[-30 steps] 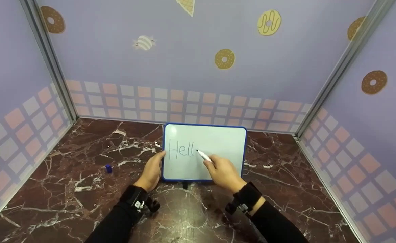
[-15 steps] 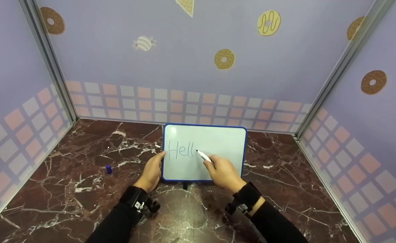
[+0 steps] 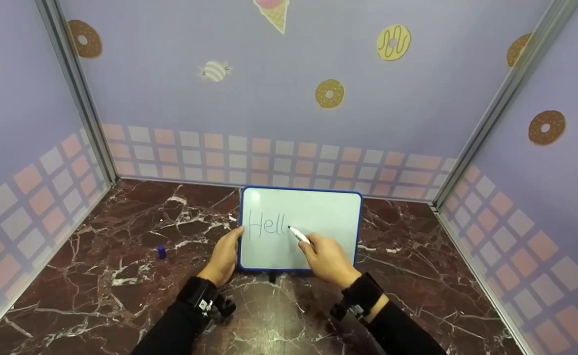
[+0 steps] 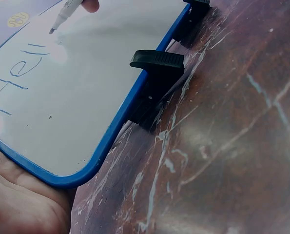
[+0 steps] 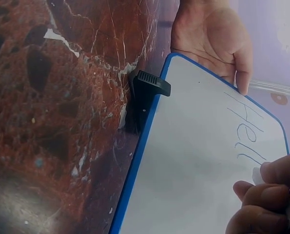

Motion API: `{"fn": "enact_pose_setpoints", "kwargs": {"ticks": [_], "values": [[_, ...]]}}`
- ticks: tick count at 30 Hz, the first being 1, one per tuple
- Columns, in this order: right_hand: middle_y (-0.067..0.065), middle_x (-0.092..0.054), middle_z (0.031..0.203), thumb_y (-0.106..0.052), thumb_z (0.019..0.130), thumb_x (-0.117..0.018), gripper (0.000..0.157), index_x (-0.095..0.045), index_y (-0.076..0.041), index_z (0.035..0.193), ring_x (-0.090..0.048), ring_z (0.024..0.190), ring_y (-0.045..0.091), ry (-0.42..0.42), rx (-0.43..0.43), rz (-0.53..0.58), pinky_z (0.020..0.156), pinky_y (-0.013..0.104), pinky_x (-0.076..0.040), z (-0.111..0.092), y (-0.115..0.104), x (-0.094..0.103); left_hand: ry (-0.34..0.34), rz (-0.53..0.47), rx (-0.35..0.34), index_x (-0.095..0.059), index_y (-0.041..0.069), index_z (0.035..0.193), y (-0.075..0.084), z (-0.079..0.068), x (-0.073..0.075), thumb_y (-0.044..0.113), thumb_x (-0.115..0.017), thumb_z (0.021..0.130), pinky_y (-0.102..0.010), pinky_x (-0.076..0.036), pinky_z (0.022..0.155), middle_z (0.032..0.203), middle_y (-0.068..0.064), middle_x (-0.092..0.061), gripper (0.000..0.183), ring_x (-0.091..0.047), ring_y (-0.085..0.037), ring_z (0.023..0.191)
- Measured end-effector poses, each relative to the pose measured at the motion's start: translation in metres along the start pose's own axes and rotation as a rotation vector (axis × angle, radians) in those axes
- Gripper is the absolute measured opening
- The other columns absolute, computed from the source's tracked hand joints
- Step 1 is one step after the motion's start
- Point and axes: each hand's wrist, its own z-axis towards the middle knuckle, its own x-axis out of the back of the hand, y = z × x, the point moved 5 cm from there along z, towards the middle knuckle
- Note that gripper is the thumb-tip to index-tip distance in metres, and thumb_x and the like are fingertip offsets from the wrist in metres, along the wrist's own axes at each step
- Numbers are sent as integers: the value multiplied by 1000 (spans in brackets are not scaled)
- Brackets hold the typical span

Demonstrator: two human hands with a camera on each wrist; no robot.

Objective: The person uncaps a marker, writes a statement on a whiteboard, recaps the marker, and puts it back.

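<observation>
A whiteboard (image 3: 326,209) with a blue rim leans back on the table, "Hell" handwritten in thin dark strokes on its left half. My left hand (image 3: 224,255) grips its left edge, thumb over the rim and the other fingers hidden behind. In my right hand (image 3: 332,260) a white marker (image 3: 299,235) is pinched between thumb and fingers, its dark tip right at the board just past the last "l". The right wrist view shows those curled fingers (image 5: 266,200) close over the board. A blue marker cap (image 3: 161,252) lies on the table left of my left hand.
Black clip-like feet, one of them a near foot (image 4: 159,61), hold the board's lower edge. The dark red marbled table (image 3: 111,305) ends at patterned purple walls (image 3: 269,98) behind and on both sides. Each wrist wears a black strap with a camera.
The head view has tilted up a little, so everything sits slightly lower in it. Both hands, the marker and the lettering look the same relative to the board.
</observation>
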Motion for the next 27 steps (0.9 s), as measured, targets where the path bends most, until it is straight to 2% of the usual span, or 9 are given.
{"fn": "enact_pose_setpoints", "kwargs": {"ticks": [18, 27], "values": [[-7, -51, 71, -24, 115, -62, 21, -73, -7, 109, -46, 55, 9, -14, -48, 3, 51, 28, -37, 4, -4, -1, 33, 12, 15, -59, -13, 144, -1, -1, 1, 29, -40, 120, -40, -60, 99, 129, -21, -73, 52, -70, -27, 115], [-6, -51, 72, -23, 116, -61, 22, -73, -5, 112, -45, 57, 10, 9, -58, -21, 53, 29, -38, 8, -6, 2, 0, 3, 10, -58, -11, 148, -2, 0, 1, 30, -38, 120, -40, -60, 99, 130, -21, -72, 53, -70, -28, 117]]}}
